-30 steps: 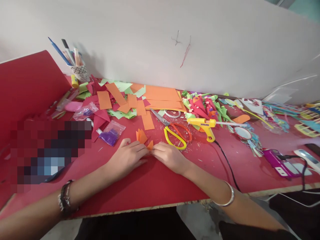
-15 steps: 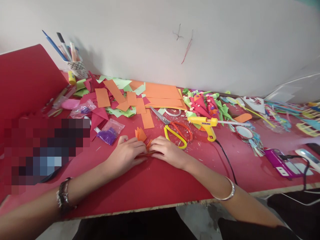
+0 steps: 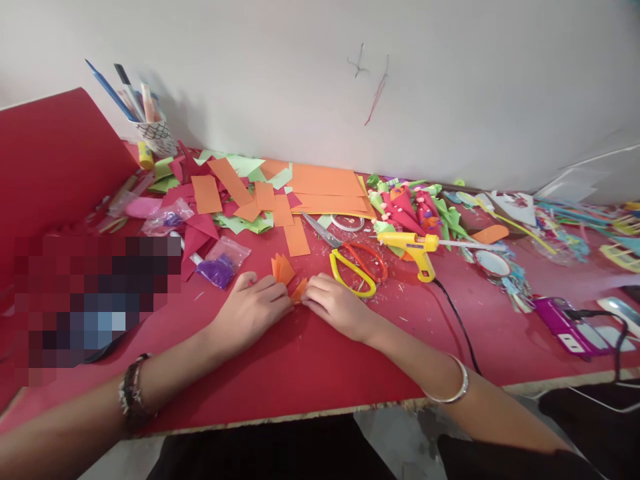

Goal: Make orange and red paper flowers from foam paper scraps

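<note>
Between my hands is a small piece of orange paper [image 3: 299, 291], partly covered by my fingers. My left hand [image 3: 256, 308] has its fingers pressed together on the paper's left side. From the right, my right hand [image 3: 336, 303] pinches the same paper near the table surface. Just behind my left fingertips lies a folded orange paper piece [image 3: 283, 269] with pointed tips. Scissors [image 3: 345, 260] with one yellow and one red handle lie beyond my right hand, their blades spread.
A yellow glue gun [image 3: 414, 250] with a black cord lies right of the scissors. Cut paper strips [image 3: 299, 239], a bag of purple beads [image 3: 218, 270] and a pen cup [image 3: 157, 137] are toward the wall. A magenta power strip [image 3: 565, 327] sits at right.
My fingers have drawn in closer around the orange paper, which now shows as a smaller upright piece between them. The view has shifted slightly.
</note>
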### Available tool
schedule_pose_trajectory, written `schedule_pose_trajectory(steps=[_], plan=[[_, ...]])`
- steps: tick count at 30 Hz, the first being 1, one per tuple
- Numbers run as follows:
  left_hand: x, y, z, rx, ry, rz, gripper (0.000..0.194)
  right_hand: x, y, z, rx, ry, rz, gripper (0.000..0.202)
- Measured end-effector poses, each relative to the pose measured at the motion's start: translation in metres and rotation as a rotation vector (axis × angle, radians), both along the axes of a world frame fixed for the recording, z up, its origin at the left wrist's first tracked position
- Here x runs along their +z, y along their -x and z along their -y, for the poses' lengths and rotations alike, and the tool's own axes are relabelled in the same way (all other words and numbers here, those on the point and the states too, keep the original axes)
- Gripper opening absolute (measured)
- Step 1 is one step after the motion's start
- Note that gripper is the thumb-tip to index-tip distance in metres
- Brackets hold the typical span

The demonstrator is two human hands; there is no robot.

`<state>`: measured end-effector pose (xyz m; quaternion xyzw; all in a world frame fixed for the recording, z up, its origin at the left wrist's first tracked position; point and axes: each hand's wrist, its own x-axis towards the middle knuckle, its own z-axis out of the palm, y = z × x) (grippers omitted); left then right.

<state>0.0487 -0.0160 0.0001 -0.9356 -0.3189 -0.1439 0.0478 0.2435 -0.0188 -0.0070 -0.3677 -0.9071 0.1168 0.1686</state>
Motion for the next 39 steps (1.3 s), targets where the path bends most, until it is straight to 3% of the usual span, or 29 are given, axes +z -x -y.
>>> schedule_pose_trajectory(steps=[5,12,17,22,26,32,36,39], plan=[[0.0,-0.001,-0.002,0.054,0.191,0.088,0.018,0.0,-0.001,0.001,-0.014,0.09,-0.131,0.012],[0.003,-0.004,-0.001,0.142,0.4,0.131,0.011,-0.001,0.0,0.008,0.009,-0.006,-0.095,0.02],[0.006,-0.003,-0.008,0.146,0.482,0.135,0.012,0.002,-0.001,0.003,-0.075,0.193,-0.227,0.008],[0.009,-0.004,-0.016,0.137,0.592,0.136,0.013,0.005,-0.002,-0.004,-0.084,0.303,-0.219,0.007],[0.009,-0.005,-0.016,0.156,0.61,0.162,0.011,0.004,-0.001,0.0,-0.057,0.176,-0.182,0.009],[0.006,-0.004,-0.012,0.166,0.568,0.193,0.015,-0.001,-0.001,0.01,-0.011,-0.101,0.056,0.024],[0.005,-0.003,-0.012,0.157,0.524,0.168,0.017,-0.002,-0.002,0.01,-0.004,-0.093,0.045,0.024],[0.004,-0.003,-0.01,0.098,0.383,0.097,0.016,0.0,-0.002,0.007,0.001,-0.035,0.008,0.021]])
